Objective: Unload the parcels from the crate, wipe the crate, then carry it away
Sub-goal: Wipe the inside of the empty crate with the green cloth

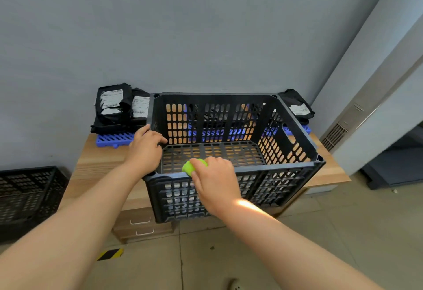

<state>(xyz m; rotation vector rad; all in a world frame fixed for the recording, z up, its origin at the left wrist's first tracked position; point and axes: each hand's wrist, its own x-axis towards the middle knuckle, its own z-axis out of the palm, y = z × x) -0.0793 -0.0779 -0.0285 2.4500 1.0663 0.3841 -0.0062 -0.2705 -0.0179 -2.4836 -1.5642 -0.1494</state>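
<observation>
A black slotted plastic crate [295, 127] stands on a wooden desk [100, 164], with nothing inside it. My left hand [146, 150] grips the crate's left rim near its front corner. My right hand [215, 184] holds a green cloth [191, 167] against the top of the front rim. Black parcels with white labels [114, 106] are stacked on a blue slatted mat [112, 141] behind the crate on the left. Another black parcel [297, 106] lies behind the crate's right corner.
A second black crate [27, 193] sits on the floor at the left. The desk has drawers [142, 223] under its front. A grey wall is close behind, and a pillar with a vent [334, 136] stands at the right. Tiled floor lies below.
</observation>
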